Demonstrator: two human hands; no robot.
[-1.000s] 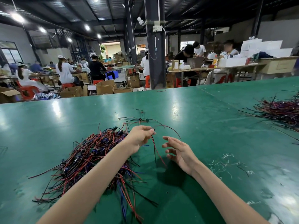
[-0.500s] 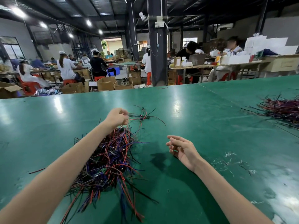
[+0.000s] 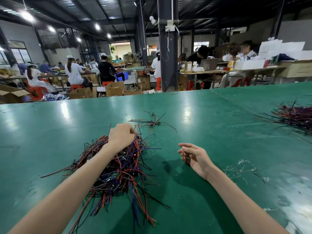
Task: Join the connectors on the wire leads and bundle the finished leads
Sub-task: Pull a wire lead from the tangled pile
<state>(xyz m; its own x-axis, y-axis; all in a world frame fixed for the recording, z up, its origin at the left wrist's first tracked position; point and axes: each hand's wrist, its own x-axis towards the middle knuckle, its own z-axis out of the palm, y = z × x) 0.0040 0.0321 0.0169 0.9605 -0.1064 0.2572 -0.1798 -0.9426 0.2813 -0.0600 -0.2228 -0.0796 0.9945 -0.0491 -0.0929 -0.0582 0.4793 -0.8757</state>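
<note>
A tangled pile of red, black and blue wire leads (image 3: pixel 121 173) lies on the green table (image 3: pixel 211 125) in front of me. My left hand (image 3: pixel 121 134) rests on the pile's far end with its fingers curled down into the wires; the back of the hand hides whether they pinch a lead. Just beyond it, a few leads with small connectors (image 3: pixel 152 123) lie apart from the pile. My right hand (image 3: pixel 194 157) hovers to the right of the pile, palm turned left, fingers relaxed and holding nothing.
A second heap of dark and red leads (image 3: pixel 297 116) lies at the table's right edge. Small clear scraps (image 3: pixel 243 168) are scattered right of my right arm. Beyond the table's far edge stand cardboard boxes (image 3: pixel 114 88), a dark pillar (image 3: pixel 168 65) and seated workers.
My left hand carried a lead from near my right hand to the small group beyond the pile, then drew back onto the pile's far end. My right hand stayed nearly in place.
</note>
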